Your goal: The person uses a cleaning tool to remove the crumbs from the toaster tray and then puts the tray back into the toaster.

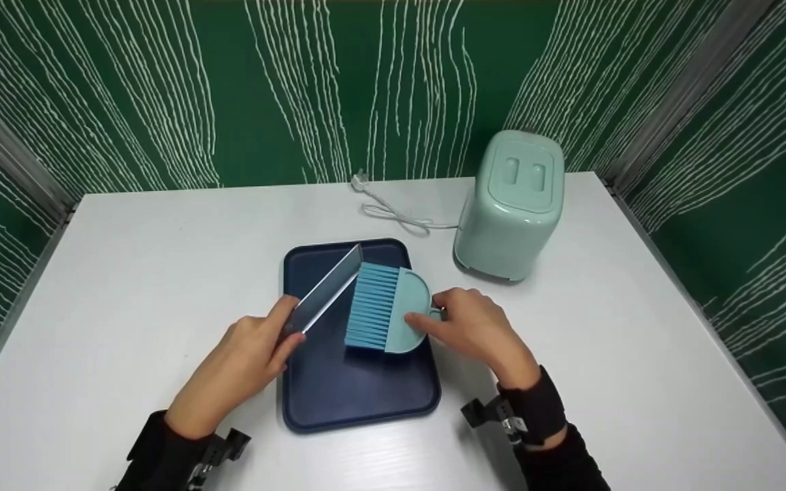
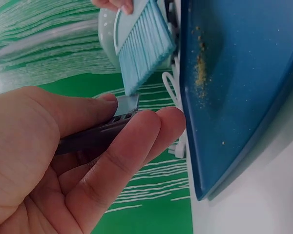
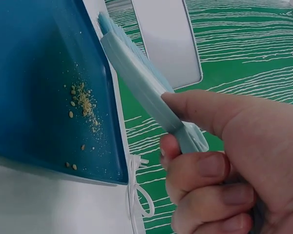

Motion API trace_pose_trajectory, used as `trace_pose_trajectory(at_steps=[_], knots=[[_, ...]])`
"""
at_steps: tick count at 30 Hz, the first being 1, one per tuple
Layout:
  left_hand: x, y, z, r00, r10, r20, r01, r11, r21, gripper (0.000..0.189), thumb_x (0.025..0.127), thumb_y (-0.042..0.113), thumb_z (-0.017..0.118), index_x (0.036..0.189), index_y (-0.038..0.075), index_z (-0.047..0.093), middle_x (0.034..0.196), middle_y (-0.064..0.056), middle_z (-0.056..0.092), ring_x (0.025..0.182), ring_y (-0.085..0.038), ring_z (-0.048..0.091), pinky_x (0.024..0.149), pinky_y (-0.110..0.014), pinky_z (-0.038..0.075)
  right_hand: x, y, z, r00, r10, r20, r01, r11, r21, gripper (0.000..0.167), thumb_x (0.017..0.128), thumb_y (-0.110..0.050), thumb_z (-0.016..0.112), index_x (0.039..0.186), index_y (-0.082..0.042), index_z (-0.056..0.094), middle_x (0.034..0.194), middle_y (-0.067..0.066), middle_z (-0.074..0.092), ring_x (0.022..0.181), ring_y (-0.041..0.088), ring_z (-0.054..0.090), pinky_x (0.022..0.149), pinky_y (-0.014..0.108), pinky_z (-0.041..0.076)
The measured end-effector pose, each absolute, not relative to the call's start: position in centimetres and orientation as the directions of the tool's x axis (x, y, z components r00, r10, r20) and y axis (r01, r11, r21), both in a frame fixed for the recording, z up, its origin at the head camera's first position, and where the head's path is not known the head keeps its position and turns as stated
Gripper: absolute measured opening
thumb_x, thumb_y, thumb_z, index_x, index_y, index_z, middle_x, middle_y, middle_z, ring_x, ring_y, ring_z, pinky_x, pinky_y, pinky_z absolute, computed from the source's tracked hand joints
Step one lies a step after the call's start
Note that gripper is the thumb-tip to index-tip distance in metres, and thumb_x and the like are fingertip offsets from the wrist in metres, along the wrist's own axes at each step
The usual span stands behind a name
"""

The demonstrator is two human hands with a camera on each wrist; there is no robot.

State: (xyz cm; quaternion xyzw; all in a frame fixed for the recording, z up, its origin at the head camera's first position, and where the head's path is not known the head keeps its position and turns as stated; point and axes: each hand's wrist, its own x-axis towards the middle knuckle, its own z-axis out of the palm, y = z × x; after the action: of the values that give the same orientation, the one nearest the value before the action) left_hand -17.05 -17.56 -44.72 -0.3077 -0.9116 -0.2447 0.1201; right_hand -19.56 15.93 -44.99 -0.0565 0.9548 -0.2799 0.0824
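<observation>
My left hand [image 1: 246, 354] pinches the dark end of a thin metal crumb tray [image 1: 328, 290], tilted on edge above a navy serving tray [image 1: 338, 402]. In the right wrist view the crumb tray [image 3: 170, 44] shows a flat, pale face with rounded corners. My right hand [image 1: 475, 327] grips a mint hand brush [image 1: 410, 310] by its handle, thumb on its body. Its blue bristles [image 1: 371, 307] point left, close to the crumb tray; whether they touch cannot be told. Yellowish crumbs [image 3: 85, 105] lie scattered on the serving tray.
A mint toaster [image 1: 512, 211] stands on the white table [image 1: 161, 273] at the back right. Its white cord [image 1: 393, 213] lies loosely coiled behind the serving tray, plug toward the rear edge. Green, white-streaked panels [image 1: 400, 88] enclose the table's back and sides.
</observation>
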Motion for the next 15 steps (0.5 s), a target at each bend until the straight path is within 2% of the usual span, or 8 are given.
trace_pose_trajectory(at_steps=[8,15], knots=[[-16.91,-17.61,-44.86,-0.768,0.517,0.377,0.635,0.690,0.348,0.033,0.098,0.005,0.078,0.123,0.001,0.056,0.065,0.000,0.060,0.056,-0.005,0.053,0.052,-0.018,0.043,-19.57,16.06,-45.35,-0.981,-0.148,-0.129,-0.058,0.847,-0.528,0.039,0.095,-0.054,0.074,0.079,-0.019,0.071,0.062,-0.009,0.036,0.061,0.013,0.045,0.058,0.031,0.032],[-17.08,-17.80,-45.01,-0.749,0.525,0.406,0.651,0.697,0.300,0.037,0.096,0.003,0.079,0.124,0.001,0.055,0.062,0.002,0.056,0.054,-0.004,0.049,0.050,-0.017,0.040,-19.51,16.11,-45.24,-0.974,-0.160,-0.160,-0.057,0.860,-0.508,0.052,0.095,-0.054,0.074,0.065,-0.020,0.048,0.064,-0.008,0.032,0.062,0.014,0.039,0.059,0.031,0.029]])
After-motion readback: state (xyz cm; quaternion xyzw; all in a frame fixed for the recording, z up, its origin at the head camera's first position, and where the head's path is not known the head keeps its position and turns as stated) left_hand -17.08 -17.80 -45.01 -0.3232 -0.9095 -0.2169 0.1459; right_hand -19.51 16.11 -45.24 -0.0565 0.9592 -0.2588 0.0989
